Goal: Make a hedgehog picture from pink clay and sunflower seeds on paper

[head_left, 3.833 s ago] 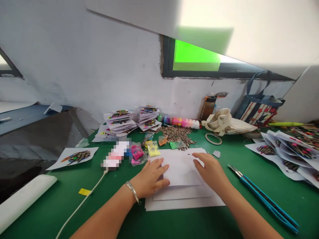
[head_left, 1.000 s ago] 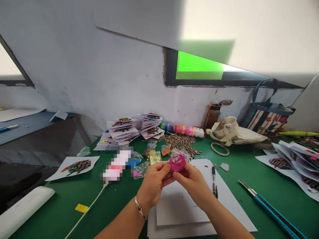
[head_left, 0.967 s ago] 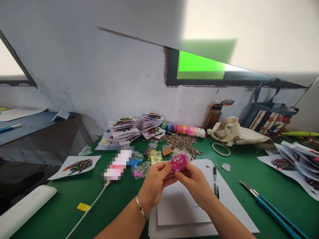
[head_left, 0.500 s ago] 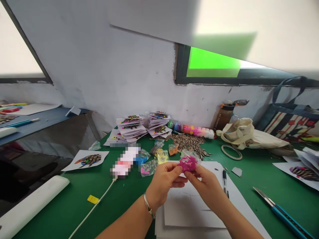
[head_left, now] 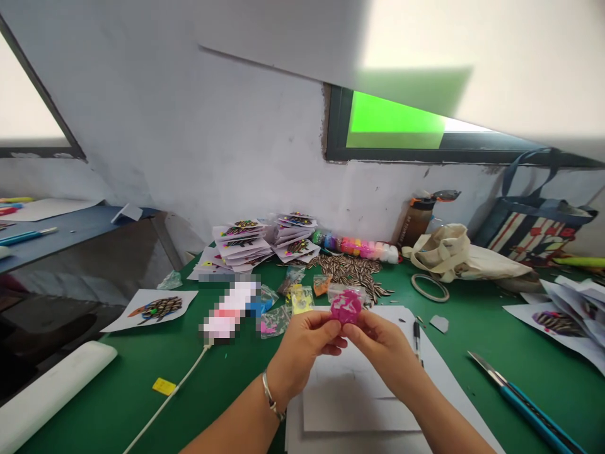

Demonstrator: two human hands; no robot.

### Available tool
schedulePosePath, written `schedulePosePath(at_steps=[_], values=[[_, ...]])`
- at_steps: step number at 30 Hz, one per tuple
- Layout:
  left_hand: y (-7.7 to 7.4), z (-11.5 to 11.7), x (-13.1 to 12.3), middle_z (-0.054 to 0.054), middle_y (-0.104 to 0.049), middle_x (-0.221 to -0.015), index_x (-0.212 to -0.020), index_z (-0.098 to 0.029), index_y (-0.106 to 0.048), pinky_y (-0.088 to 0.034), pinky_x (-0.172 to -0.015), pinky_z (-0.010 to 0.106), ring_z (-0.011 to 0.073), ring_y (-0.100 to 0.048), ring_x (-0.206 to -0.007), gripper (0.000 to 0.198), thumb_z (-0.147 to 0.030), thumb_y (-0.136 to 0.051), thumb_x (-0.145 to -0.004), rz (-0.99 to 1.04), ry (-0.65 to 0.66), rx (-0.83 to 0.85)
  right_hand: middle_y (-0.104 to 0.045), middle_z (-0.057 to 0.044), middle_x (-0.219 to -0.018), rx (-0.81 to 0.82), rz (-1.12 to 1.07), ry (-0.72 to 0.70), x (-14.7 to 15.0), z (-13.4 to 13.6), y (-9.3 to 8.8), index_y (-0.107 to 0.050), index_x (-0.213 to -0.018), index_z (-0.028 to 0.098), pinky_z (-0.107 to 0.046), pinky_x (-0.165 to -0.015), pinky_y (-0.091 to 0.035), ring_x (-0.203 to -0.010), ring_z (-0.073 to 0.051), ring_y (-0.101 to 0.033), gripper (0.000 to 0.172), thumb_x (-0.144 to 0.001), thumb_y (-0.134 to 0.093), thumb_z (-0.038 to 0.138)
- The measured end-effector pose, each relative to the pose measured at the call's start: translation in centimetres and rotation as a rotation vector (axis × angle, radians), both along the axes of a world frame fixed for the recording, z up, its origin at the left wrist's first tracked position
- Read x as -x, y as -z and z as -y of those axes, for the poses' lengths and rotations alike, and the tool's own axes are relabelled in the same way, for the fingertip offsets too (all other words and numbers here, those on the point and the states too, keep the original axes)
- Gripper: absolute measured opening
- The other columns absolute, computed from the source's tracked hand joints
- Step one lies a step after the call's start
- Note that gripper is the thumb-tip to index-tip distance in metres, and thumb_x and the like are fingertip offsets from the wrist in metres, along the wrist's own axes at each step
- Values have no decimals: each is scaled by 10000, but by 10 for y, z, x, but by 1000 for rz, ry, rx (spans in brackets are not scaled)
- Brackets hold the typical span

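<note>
One magenta packet (head_left: 346, 307) sits near the centre of my head view, raised off the tabletop (head_left: 227, 403) near the far edge of the white sheets (head_left: 350, 403). I read the left hand (head_left: 299, 347) as follows: fingers (head_left: 328, 330) pinched nearly together, lower left edge of the packet clamped between them. The right hand (head_left: 384, 343) mirrors this grip at the lower right edge. Both thumbs bear on the near face, their tips just beside each other. A silver bracelet (head_left: 271, 396) encircles the left wrist.

Below the hands, the white sheets lie stacked. A black pen (head_left: 416, 337) rests on them, right of the right hand. A blue-handled cutter (head_left: 527, 403) lies further right, directly on the tabletop.

Beyond the left hand I locate a pink packet (head_left: 273, 324), a yellow packet (head_left: 301, 301) and an orange packet (head_left: 322, 285). Loose striped seeds (head_left: 352, 268) are heaped behind these. A tape ring (head_left: 444, 296) lies right of the seeds. I cannot identify the pixelated object (head_left: 229, 309) joined to the white cable (head_left: 174, 391).
</note>
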State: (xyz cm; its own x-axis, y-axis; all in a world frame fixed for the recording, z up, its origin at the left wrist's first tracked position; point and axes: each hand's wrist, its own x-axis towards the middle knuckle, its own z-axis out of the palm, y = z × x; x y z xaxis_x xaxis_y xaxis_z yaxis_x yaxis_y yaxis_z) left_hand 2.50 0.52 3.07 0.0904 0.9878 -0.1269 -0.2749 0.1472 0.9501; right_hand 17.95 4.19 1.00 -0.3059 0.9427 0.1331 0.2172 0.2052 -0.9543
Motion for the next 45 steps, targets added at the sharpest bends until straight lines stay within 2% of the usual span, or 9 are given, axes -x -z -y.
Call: schedulePosePath(at_steps=[3, 8, 14, 18, 23, 32, 37, 41, 45], values=[[0, -1, -1, 85, -689, -806, -878, -129, -723, -475, -698, 278, 150, -615, -704, 275, -373, -684, -756, 6, 18, -8, -613, -28, -679, 28, 40, 6, 0, 1, -1, -662, -737, 179, -277, -576, -400, -650, -176, -518, 254, -799, -570, 407], [1, -2, 0, 73, -674, -752, -848, -132, -725, -471, -665, 262, 149, -598, -688, 250, -362, -675, -765, -53, 42, -24, -552, -3, -633, 44, -29, -37, -2, 2, -7, -603, -670, 188, -250, -546, -359, -612, -146, -464, 243, -806, -559, 385], [1, -4, 1, 46, -643, -661, -718, -134, -695, -443, -590, 244, 131, -558, -594, 190, -318, -668, -759, -174, -8, -113, -603, -14, -691, 90, -185, -180, 3, 7, -15, -623, -762, 191, -253, -589, -383, -664, -157, -516, 180, -824, -531, 333], [-2, -1, 1, 25, -609, -599, -640, -144, -653, -412, -538, 227, 113, -511, -541, 219, -323, -653, -765, -256, -27, -143, -599, 10, -688, 9, -182, -192, 5, 10, -19, -614, -752, 201, -244, -587, -361, -653, -140, -509, 157, -845, -505, 266], [-3, 2, -1, -3, -532, -513, -561, -156, -600, -345, -476, 210, 95, -438, -492, 315, -346, -598, -812, -332, -33, -183, -554, 19, -595, -99, -47, -149, 2, 11, -19, -605, -605, 188, -240, -567, -344, -585, -122, -470, 304, -869, -498, 290], [-7, -1, 2, 37, -632, -704, -822, -139, -702, -452, -629, 245, 134, -554, -645, 226, -337, -592, -828, -274, -12, -179, -631, -16, -766, 20, -146, -187, -5, 8, -29, -670, -852, 198, -252, -640, -414, -699, -151, -531, 171, -842, -522, 283], [-4, 0, 4, 58, -643, -686, -749, -111, -684, -456, -600, 251, 138, -563, -624, 314, -393, -576, -836, -262, 78, -183, -583, -13, -646, 51, -95, -155, -7, 6, -26, -601, -641, 164, -249, -592, -399, -637, -136, -492, 242, -832, -512, 283], [-2, 3, 1, 46, -630, -631, -692, -108, -676, -461, -570, 244, 122, -553, -567, 307, -366, -581, -826, -295, 59, -182, -520, 18, -583, 181, -144, -68, -6, 6, -20, -545, -631, 166, -232, -513, -320, -554, -106, -418, 219, -768, -603, 327], [-3, 4, -1, 34, -626, -620, -677, -117, -678, -459, -562, 229, 116, -553, -565, 272, -338, -591, -809, -360, 54, -194, -559, 11, -648, 211, -181, -209, -7, 4, -20, -595, -729, 163, -228, -529, -320, -581, -104, -433, 216, -782, -615, 372]])
